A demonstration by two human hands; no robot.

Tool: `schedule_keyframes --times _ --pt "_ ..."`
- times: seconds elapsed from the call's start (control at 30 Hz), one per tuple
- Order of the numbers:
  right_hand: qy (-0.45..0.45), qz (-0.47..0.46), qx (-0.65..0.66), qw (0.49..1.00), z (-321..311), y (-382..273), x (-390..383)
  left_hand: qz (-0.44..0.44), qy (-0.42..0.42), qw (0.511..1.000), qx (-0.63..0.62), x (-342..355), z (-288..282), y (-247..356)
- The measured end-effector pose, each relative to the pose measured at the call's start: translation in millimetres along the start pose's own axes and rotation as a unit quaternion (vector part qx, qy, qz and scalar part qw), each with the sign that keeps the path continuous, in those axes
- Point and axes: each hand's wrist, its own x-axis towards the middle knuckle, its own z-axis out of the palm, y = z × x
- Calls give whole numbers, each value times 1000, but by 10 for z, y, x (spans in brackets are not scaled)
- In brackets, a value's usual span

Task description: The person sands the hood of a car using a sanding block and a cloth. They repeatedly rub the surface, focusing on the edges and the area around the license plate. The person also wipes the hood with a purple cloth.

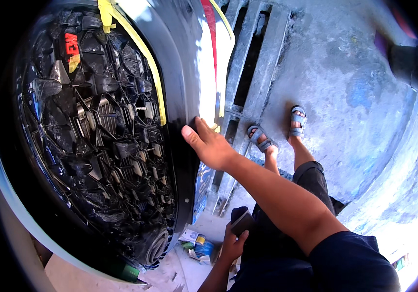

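A dark car bumper with a black honeycomb-like grille (106, 126) fills the left side. Yellow masking tape (146, 54) runs along the grille's edge, and a red emblem (72, 44) sits near its top. My right hand (210, 146) rests flat on the bumper's black edge (183, 168), its thumb apart and its fingertips partly hidden over the far side. Lower down, beside my body, my left hand (232, 246) is closed around a dark block-like thing (242, 223) with a pale line across it; its exact kind is unclear.
A slotted drain grate (257, 58) crosses the concrete floor (345, 97) beyond the bumper. My sandalled feet (296, 121) stand to its right. Below the bumper lie small packages and a tape roll (200, 240). A dark cylindrical object (411, 68) is at the far right.
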Motion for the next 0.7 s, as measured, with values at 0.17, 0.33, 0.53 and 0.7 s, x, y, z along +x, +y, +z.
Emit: schedule_keyframes --times 0.17,0.33,0.53,0.7 --pt "-24 9 27 999 -18 -244 -168 4 -15 1000 10 24 19 -15" --pt "-43 37 92 994 -91 -425 -254 7 -23 999 25 83 -3 -6" --pt "11 -46 164 985 -122 -200 -717 21 -8 1000 14 137 -97 -4" --pt "-18 60 229 972 -274 151 -602 18 -4 999 45 152 -187 -5"
